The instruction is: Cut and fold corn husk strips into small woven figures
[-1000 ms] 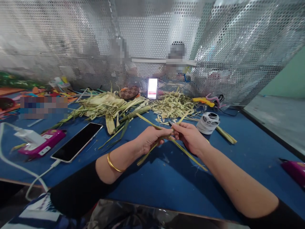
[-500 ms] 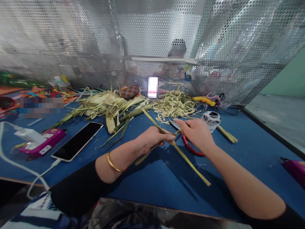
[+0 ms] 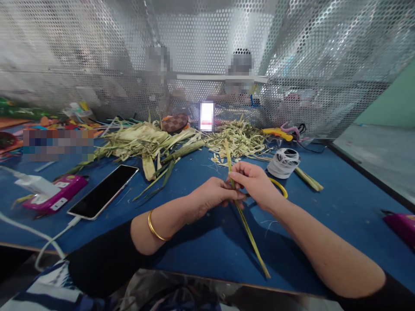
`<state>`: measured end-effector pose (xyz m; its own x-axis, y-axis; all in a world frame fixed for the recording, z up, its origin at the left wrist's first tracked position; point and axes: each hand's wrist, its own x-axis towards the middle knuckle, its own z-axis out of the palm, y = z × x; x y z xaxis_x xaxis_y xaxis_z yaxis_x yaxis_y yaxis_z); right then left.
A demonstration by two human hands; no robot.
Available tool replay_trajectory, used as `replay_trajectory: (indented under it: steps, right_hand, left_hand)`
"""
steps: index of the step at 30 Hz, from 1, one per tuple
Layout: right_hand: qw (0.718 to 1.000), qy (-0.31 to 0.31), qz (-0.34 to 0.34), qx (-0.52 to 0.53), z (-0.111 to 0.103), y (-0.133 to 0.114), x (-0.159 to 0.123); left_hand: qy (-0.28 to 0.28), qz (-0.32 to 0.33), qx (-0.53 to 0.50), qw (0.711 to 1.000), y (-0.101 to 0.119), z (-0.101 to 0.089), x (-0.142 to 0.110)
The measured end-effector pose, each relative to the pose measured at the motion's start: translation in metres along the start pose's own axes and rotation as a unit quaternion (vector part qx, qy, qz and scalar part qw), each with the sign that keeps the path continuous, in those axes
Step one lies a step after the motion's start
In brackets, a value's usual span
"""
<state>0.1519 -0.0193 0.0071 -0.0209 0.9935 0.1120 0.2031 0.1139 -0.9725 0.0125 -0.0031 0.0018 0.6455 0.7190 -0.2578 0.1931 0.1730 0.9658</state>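
Note:
A narrow yellow-green strip of plant leaf (image 3: 251, 237) runs from above my fingers down toward the table's near edge. My left hand (image 3: 214, 195) pinches it near the middle, with a gold bangle on that wrist. Close against it, my right hand (image 3: 256, 183) has its thumb and fingers closed on the strip's upper part. Behind the right hand shows a curved yellow handle (image 3: 280, 188), seemingly of scissors; whether the hand touches it I cannot tell. A spool of white thread (image 3: 284, 163) stands just beyond.
Leaf husks (image 3: 139, 140) and shredded strips (image 3: 241, 138) lie at the back before a perforated metal screen (image 3: 201, 43). A black-screened phone (image 3: 104, 192) and purple power strip (image 3: 69, 190) with white cables are at left. A yellow-handled tool (image 3: 277, 133) lies back right.
The leaf strip has swung more upright, and the piece crossing it has gone from sight. My right hand has come in against the left. The red handle is hidden; a yellow one shows.

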Motion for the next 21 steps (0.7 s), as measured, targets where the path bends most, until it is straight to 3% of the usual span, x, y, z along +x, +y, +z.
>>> replay_trajectory:
  steps: [7, 10, 13, 16, 18, 21]
  right_hand:
    - [0.995, 0.083, 0.023, 0.059, 0.005, 0.009, 0.000]
    - [0.997, 0.078, 0.001, 0.020, 0.001, 0.010, 0.003]
    - [0.989, 0.035, -0.083, -0.120, -0.014, 0.007, 0.008]
    - [0.950, -0.080, -0.149, -0.261, -0.035, 0.002, 0.010]
    - [0.926, -0.151, -0.170, -0.301, -0.046, 0.001, 0.010]
    - [0.898, -0.168, -0.211, -0.349, -0.054, 0.003, 0.011]
  left_hand:
    - [-0.036, 0.022, 0.037, 0.998, 0.003, -0.001, -0.003]
    - [-0.031, 0.007, 0.020, 0.999, 0.001, -0.002, -0.002]
    - [-0.002, -0.016, -0.041, 0.999, 0.001, -0.006, 0.000]
    - [0.015, -0.041, -0.114, 0.992, 0.003, -0.014, 0.004]
    - [0.013, -0.053, -0.136, 0.989, 0.004, -0.019, 0.006]
    - [0.012, -0.054, -0.115, 0.992, 0.004, -0.021, 0.007]
